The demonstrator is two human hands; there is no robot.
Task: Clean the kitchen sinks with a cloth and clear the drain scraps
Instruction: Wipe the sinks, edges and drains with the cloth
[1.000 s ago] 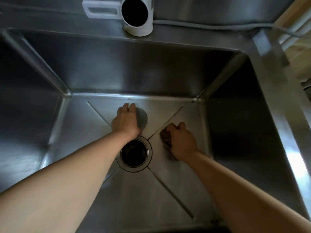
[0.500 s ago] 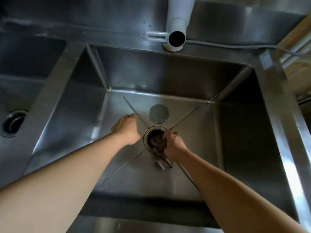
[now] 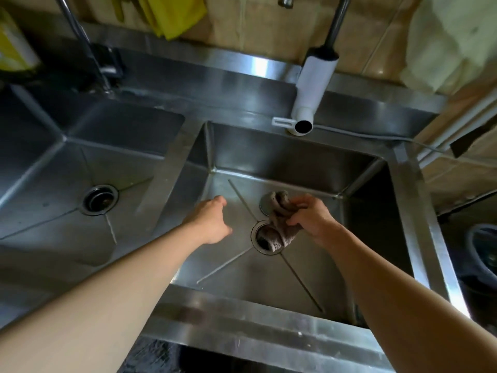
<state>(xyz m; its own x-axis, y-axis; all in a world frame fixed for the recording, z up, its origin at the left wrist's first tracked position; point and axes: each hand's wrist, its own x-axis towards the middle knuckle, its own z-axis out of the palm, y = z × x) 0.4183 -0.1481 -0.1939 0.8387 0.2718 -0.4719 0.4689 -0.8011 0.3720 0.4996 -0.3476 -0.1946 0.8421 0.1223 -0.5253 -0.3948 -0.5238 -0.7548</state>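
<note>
Both hands lifted: right hand raised cloth above drain.

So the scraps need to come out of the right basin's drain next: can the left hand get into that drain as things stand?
Probably not cleanly. The left hand is free beside the drain, but the cloth gripped by the right hand hangs over the opening and would need lifting aside first.
</note>
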